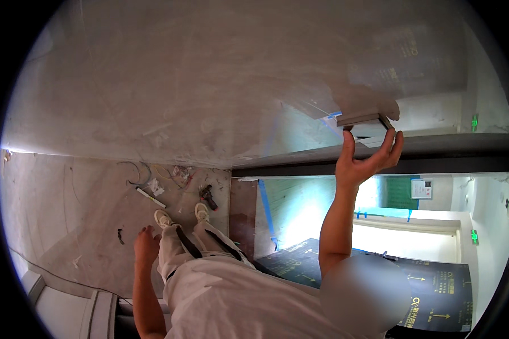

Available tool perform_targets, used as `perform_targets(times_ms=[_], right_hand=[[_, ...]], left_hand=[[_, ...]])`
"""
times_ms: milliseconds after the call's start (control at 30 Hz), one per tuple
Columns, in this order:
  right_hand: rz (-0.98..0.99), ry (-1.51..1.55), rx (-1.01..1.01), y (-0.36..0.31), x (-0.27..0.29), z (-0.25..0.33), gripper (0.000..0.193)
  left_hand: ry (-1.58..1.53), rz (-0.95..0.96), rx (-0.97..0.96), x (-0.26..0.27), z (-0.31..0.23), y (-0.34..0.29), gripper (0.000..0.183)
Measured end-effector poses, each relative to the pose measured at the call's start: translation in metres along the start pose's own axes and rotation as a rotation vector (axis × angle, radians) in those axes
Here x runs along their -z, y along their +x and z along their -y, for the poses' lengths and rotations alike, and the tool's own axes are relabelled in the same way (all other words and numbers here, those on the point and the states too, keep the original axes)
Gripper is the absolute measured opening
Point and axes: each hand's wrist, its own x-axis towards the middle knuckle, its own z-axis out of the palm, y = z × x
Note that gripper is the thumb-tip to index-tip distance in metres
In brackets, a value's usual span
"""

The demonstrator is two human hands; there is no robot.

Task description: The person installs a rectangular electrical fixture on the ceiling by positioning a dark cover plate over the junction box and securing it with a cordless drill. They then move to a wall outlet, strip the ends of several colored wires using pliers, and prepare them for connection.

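Note:
My right hand (370, 164) is raised against the glossy grey-brown wall (209, 73). Between its thumb and fingers it grips a small flat rectangular block (363, 122) with a pale face and darker edges, pressed on or very near the wall. The polished surface mirrors the hand and block, so I cannot tell whether they touch it. Low at my side hangs my left hand (147, 246), its fingers loosely curled, and nothing shows in them.
On the floor lie a cordless drill (208, 197), a white tube-like stick (150, 198), coiled cables (138, 174) with scraps, and a small black item (120, 236). A dark-framed doorway opens at right, with black protective sheeting (435, 282) beyond. A white cabinet (65, 308) stands lower left.

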Motion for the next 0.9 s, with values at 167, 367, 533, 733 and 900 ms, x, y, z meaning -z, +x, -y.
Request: perform_targets(times_ms=[167, 367, 533, 733, 900], right_hand=[[0.108, -0.039, 0.021, 0.003, 0.007, -0.001, 0.085], [0.137, -0.050, 0.017, 0.007, 0.007, 0.003, 0.089], [0.067, 0.053, -0.002, 0.009, 0.005, -0.005, 0.089], [0.100, 0.001, 0.049, 0.014, 0.010, -0.015, 0.082], [-0.123, -0.071, 0.308, -0.024, 0.002, -0.035, 0.039]], left_hand=[[-0.012, -0.006, -0.013, -0.001, 0.005, -0.001, 0.034], [0.041, -0.007, -0.005, 0.000, 0.003, -0.005, 0.033], [0.031, 0.027, -0.025, -0.007, 0.006, -0.004, 0.033], [0.108, -0.023, -0.110, -0.014, 0.000, -0.005, 0.038], [0.117, -0.048, -0.232, -0.014, -0.023, 0.004, 0.037]])
